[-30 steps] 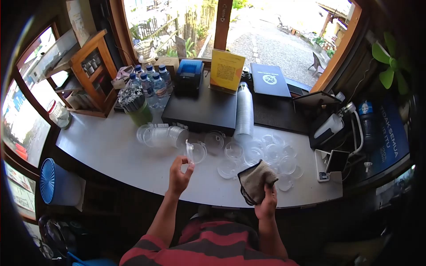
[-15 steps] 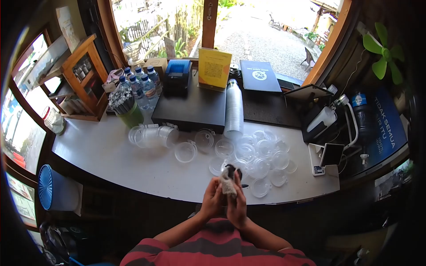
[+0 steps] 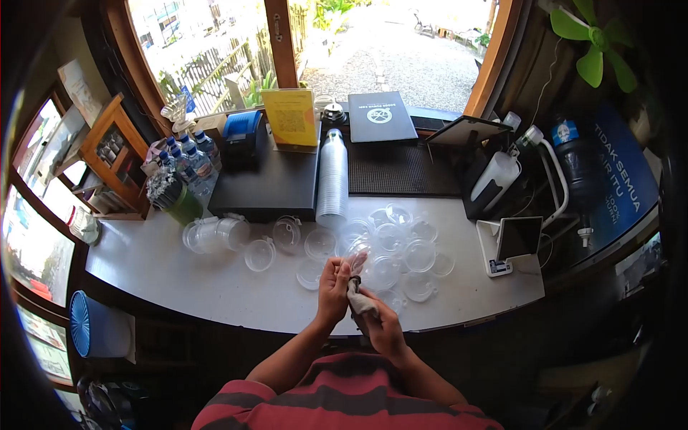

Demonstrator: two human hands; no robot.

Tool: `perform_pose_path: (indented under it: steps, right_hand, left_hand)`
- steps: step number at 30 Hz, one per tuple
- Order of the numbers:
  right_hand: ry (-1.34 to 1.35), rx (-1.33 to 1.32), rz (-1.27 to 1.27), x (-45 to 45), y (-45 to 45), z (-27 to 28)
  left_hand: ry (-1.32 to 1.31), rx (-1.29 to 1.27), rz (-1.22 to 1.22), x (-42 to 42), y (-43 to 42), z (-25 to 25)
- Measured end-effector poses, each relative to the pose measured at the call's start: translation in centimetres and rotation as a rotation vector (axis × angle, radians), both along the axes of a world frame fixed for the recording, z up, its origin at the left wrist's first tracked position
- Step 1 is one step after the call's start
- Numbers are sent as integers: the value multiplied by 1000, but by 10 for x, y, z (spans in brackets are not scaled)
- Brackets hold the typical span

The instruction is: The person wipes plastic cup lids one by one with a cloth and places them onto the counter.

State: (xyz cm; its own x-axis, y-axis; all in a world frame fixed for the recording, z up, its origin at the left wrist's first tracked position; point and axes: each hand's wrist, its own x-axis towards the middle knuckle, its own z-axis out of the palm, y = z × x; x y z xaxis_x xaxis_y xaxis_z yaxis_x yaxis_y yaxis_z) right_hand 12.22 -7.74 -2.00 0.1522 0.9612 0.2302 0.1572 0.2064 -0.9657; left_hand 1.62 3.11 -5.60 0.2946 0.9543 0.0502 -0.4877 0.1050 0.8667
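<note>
My left hand (image 3: 332, 292) is closed in front of my body, over the counter's front edge. Its fingers are wrapped round a small dark-rimmed object (image 3: 355, 281) whose kind I cannot make out. Just below and to the right, my right hand (image 3: 385, 328) is closed on a pale grey cloth (image 3: 364, 305), bunched against that object. Clear plastic lids (image 3: 385, 271) lie in a loose, overlapping pile right beyond both hands. Left of the pile, a few more lids (image 3: 259, 255) lie singly, beside a toppled row of stacked lids (image 3: 215, 234).
A long stack of clear cups (image 3: 332, 179) lies beside a black box (image 3: 265, 183) bearing a yellow sign (image 3: 288, 118). Water bottles (image 3: 190, 161) and a green holder of straws (image 3: 183, 204) stand left. A small screen on a stand (image 3: 517, 239) is at right.
The view has turned, so the counter things appear further left. My hands have shifted apart slightly; the cloth now sits lower, towards my right hand, and the dark object shows less.
</note>
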Motion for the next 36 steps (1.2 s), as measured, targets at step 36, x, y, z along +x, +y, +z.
perform_pose_path:
  steps: [36]
  right_hand:
    - [551, -125, -233, 95, 38, -15]
  left_hand:
    - [1046, 570, 778, -139, 73, -25]
